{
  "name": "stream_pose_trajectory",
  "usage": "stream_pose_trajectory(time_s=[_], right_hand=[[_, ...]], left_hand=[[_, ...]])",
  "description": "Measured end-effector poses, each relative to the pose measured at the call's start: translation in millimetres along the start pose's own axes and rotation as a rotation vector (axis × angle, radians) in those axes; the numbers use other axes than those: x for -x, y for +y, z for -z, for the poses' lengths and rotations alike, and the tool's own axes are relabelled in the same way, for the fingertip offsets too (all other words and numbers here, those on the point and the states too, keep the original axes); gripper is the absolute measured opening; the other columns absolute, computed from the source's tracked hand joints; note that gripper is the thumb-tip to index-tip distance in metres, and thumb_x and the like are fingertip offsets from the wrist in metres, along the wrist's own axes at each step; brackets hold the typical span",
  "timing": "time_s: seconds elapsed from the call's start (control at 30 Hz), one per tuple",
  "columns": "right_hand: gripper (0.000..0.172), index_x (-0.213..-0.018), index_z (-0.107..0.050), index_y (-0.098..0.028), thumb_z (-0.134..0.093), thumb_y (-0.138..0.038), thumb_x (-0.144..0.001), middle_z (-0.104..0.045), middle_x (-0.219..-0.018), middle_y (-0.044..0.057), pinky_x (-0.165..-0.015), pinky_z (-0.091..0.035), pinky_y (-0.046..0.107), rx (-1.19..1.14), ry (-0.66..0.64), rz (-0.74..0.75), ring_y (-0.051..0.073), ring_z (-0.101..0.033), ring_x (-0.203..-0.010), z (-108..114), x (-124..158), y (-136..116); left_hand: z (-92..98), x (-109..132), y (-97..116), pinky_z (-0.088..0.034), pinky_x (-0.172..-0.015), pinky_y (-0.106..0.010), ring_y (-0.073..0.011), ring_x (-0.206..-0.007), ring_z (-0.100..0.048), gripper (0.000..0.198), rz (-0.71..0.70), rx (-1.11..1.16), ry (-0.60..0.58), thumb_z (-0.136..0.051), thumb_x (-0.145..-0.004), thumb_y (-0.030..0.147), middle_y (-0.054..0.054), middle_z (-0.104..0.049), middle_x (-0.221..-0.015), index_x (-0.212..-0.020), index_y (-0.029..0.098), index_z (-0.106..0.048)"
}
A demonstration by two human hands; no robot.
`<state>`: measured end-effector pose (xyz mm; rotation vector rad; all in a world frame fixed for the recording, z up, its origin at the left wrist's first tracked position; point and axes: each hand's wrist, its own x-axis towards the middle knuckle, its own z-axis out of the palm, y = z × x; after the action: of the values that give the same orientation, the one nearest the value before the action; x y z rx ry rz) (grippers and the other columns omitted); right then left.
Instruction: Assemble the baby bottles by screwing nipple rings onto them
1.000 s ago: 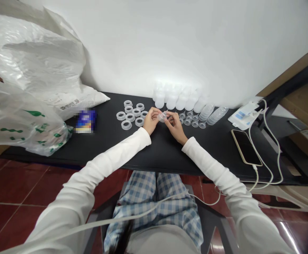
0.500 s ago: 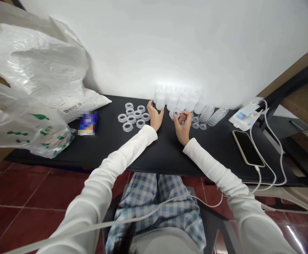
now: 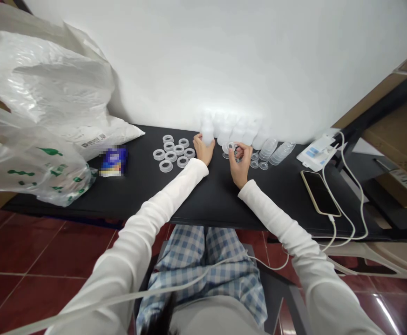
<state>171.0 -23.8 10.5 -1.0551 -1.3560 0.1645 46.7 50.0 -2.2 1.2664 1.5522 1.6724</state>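
Observation:
My left hand [image 3: 204,151] is closed around the lower part of a frosted white plastic bottle [image 3: 207,132] at the left end of a row. Between the thumb and fingers of my right hand [image 3: 241,165] is a small clear plastic ring-shaped piece [image 3: 230,146]. Just behind it stand more frosted bottles [image 3: 248,132] in the row against the wall. Several clear plastic rings [image 3: 169,157] lie grouped to the left of my left hand. Small clear round pieces [image 3: 263,165] lie to the right of my right hand, beside stacks of clear cups [image 3: 282,153].
White plastic bags [image 3: 50,83] fill the left end of the black table [image 3: 137,200]. Near them lies a blurred blue packet [image 3: 114,161]. On the right are a phone [image 3: 320,193], a white power strip [image 3: 315,152] and loose cables. A white wall [image 3: 206,56] rises behind.
My left thumb and fingers have closed in on the end bottle from a wider spread. My right hand stays in nearly the same place with the ring-shaped piece. The view has shifted slightly.

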Motion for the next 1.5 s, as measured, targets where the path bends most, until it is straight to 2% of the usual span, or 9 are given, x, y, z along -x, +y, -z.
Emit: stream_pose_trajectory(time_s=[0.1, 0.2, 0.27, 0.33, 0.53, 0.77, 0.9, 1.1, 1.5], right_hand=[[0.032, -0.113, -0.056, -0.026, -0.056, -0.052, -0.095, -0.047, -0.095, 0.002, -0.079, -0.049, 0.033, -0.030, 0.025, -0.023, 0.014, -0.048, -0.076, 1, -2, 3], [0.032, -0.114, -0.050, -0.026, -0.055, -0.052, -0.096, -0.046, -0.094, 0.001, -0.078, -0.049, 0.031, -0.113, 0.048, -0.088, 0.013, -0.049, -0.076, -1, -1, 9], [0.034, -0.114, -0.047, -0.026, -0.054, -0.054, -0.095, -0.046, -0.092, 0.000, -0.076, -0.049, 0.030, -0.162, 0.053, -0.136, 0.013, -0.050, -0.076, -4, -1, 14], [0.038, -0.112, -0.046, -0.026, -0.055, -0.058, -0.094, -0.046, -0.091, 0.000, -0.075, -0.050, 0.029, -0.197, 0.058, -0.181, 0.013, -0.051, -0.076, -7, -1, 19], [0.045, -0.108, -0.044, -0.027, -0.053, -0.068, -0.091, -0.045, -0.089, -0.001, -0.059, -0.046, 0.026, -0.251, 0.086, -0.271, 0.011, -0.048, -0.067, -8, -4, 31], [0.044, -0.103, -0.045, -0.028, -0.056, -0.068, -0.089, -0.050, -0.095, 0.000, -0.054, -0.045, 0.027, -0.372, -0.040, -0.283, 0.008, -0.044, -0.058, -6, -3, 28], [0.041, -0.101, -0.045, -0.028, -0.059, -0.065, -0.089, -0.051, -0.101, 0.000, -0.054, -0.046, 0.027, -0.403, -0.104, -0.233, 0.007, -0.045, -0.057, -5, -3, 17], [0.044, -0.104, -0.046, -0.028, -0.065, -0.064, -0.086, -0.052, -0.099, 0.000, -0.056, -0.048, 0.027, -0.414, -0.232, -0.206, 0.009, -0.051, -0.064, -2, 0, 3], [0.040, -0.109, -0.053, -0.029, -0.068, -0.059, -0.087, -0.057, -0.099, 0.000, -0.054, -0.049, 0.024, -0.459, -0.271, -0.173, 0.009, -0.055, -0.067, 1, 0, 8]], left_hand=[[21.2, 25, -2, -0.042, -0.106, -0.036, -0.0219, -0.116, -0.054, 0.047, -0.062, 0.066, -0.041, -0.079, -0.073, 0.017, -0.009, -0.053, -0.114, -0.104, 0.022, -0.044], [49.2, 43, -2, -0.042, -0.106, -0.038, -0.0223, -0.113, -0.053, 0.048, -0.194, 0.046, -0.199, -0.080, -0.073, 0.022, -0.007, -0.054, -0.114, -0.109, 0.024, -0.049], [64.3, 44, 0, -0.043, -0.106, -0.038, -0.0236, -0.113, -0.053, 0.045, -0.268, 0.029, -0.359, -0.080, -0.074, 0.024, -0.007, -0.056, -0.114, -0.111, 0.025, -0.053], [72.3, 37, 4, -0.043, -0.106, -0.038, -0.0248, -0.117, -0.054, 0.043, -0.293, 0.034, -0.429, -0.078, -0.075, 0.025, -0.008, -0.057, -0.115, -0.112, 0.025, -0.056], [67.6, 23, 3, -0.051, -0.089, -0.031, -0.0215, -0.116, -0.058, 0.047, -0.074, 0.201, -0.396, -0.072, -0.076, 0.024, -0.007, -0.055, -0.125, -0.117, 0.026, -0.049], [66.1, 25, 3, -0.042, -0.056, -0.022, -0.0108, -0.072, -0.056, 0.036, 0.051, 0.298, -0.402, -0.067, -0.082, 0.030, -0.002, -0.058, -0.104, -0.112, 0.025, -0.049], [66.5, 24, 3, -0.037, -0.050, -0.022, -0.0079, -0.057, -0.048, 0.034, 0.080, 0.301, -0.371, -0.068, -0.085, 0.047, 0.002, -0.054, -0.082, -0.104, 0.024, -0.052], [66.7, 24, 1, -0.026, -0.041, -0.022, -0.0071, -0.041, -0.037, 0.053, 0.194, 0.295, -0.363, -0.060, -0.082, 0.075, 0.007, -0.039, -0.053, -0.081, 0.024, -0.044], [71.8, 29, 18, -0.009, -0.039, -0.022, -0.0032, -0.033, -0.023, 0.059, 0.396, 0.434, -0.451, -0.054, -0.082, 0.079, 0.009, -0.037, -0.043, -0.075, 0.022, -0.040]])
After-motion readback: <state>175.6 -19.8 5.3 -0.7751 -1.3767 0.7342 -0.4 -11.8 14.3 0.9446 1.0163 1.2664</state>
